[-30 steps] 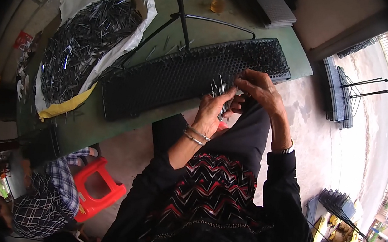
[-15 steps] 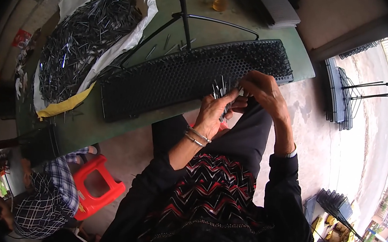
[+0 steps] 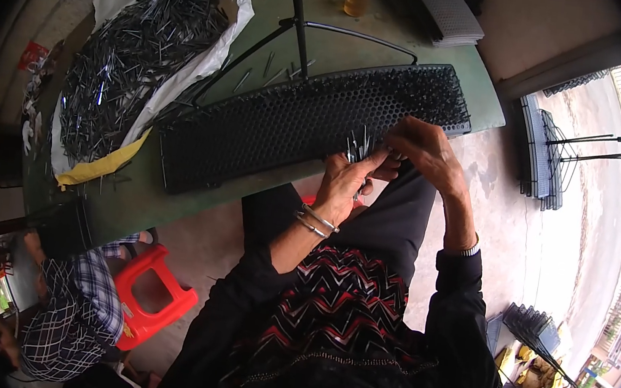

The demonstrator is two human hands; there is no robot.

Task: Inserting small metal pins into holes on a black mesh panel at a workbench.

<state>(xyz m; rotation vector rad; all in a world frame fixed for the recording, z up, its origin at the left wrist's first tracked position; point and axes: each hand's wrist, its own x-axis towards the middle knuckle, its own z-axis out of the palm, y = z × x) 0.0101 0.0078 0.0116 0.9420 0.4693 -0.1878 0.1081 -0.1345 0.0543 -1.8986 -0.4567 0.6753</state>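
Note:
A long black perforated panel [image 3: 256, 130] lies aslant on the table; small dark pieces crowd the holes along its far edge and right end. My left hand [image 3: 350, 179], with bangles at the wrist, is closed around a bundle of thin dark pins [image 3: 360, 144] whose ends stick up. Close beside its fingertips, my right hand [image 3: 426, 153] is pinched in front of the panel's right part. Whatever lies between the right fingers is too small and hidden to make out. A white sack [image 3: 231, 20] with a heap of similar pins [image 3: 137, 67] lies open at the left.
A black metal stand [image 3: 299, 28] rises behind the panel. Loose pins [image 3: 243, 79], a cup of amber liquid [image 3: 355, 4] and stacked grey panels [image 3: 449, 18] lie on the green table [image 3: 147, 214]. A person [image 3: 75, 313] sits left near a red stool [image 3: 153, 299].
Both hands stay close together, with only small finger movements. The pins in my left hand stand a little more upright. The view has shifted slightly.

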